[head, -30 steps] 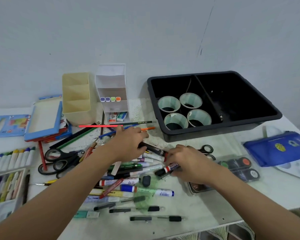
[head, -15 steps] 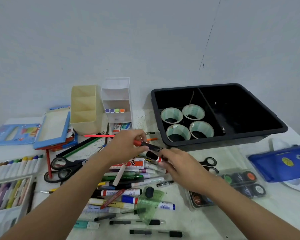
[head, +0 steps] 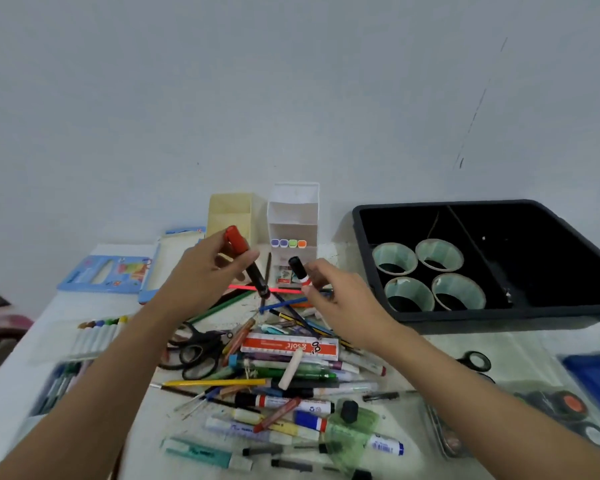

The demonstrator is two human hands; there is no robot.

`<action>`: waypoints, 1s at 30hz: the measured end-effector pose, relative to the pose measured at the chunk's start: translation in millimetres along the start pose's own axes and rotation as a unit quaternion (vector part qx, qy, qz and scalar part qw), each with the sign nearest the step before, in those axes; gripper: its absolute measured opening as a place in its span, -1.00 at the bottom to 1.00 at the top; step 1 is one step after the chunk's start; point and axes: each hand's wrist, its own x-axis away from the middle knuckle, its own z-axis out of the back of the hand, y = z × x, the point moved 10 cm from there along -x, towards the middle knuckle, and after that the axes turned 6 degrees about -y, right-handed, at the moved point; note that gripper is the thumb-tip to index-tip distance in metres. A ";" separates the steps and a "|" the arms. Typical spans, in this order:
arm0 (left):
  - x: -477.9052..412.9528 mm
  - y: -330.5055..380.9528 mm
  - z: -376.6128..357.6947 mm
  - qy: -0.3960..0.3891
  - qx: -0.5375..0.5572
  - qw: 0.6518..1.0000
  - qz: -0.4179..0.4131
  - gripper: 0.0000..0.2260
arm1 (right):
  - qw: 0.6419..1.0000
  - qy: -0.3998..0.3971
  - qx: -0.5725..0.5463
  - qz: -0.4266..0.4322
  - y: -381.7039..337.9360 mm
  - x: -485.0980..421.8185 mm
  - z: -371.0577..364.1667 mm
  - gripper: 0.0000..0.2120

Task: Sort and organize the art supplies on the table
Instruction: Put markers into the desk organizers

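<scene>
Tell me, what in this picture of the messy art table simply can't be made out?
All in the head view:
The black-capped marker: its barrel is wrapped by the right hand, so no label shows.
The red-capped marker: its middle is hidden by the left hand.
The blue case: cut off by the right edge.
The box of pens: blurred, partly behind the left arm.
The round pots: blurred, contents unclear.
</scene>
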 end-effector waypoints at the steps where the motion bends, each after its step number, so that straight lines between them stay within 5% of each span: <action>1: -1.8 -5.7 2.3 -0.001 -0.001 1.000 0.004 -0.76 | 1.000 -0.005 0.003 -0.001 -2.2 -9.7 -5.3 -0.80; 15: -42.1 -26.6 100.0 0.093 -0.024 0.994 -0.055 -0.88 | 0.992 0.086 -0.078 0.053 -77.8 -118.9 -29.9 -0.83; 21: -82.3 -55.2 82.4 0.039 -0.091 0.990 -0.096 -0.93 | 0.985 0.165 -0.048 0.026 -63.9 -169.7 -37.2 -0.89; 30: -102.6 -111.7 49.5 -0.046 -0.183 0.979 -0.080 -0.82 | 0.993 0.018 0.104 -0.052 -23.1 -195.7 -90.2 -0.80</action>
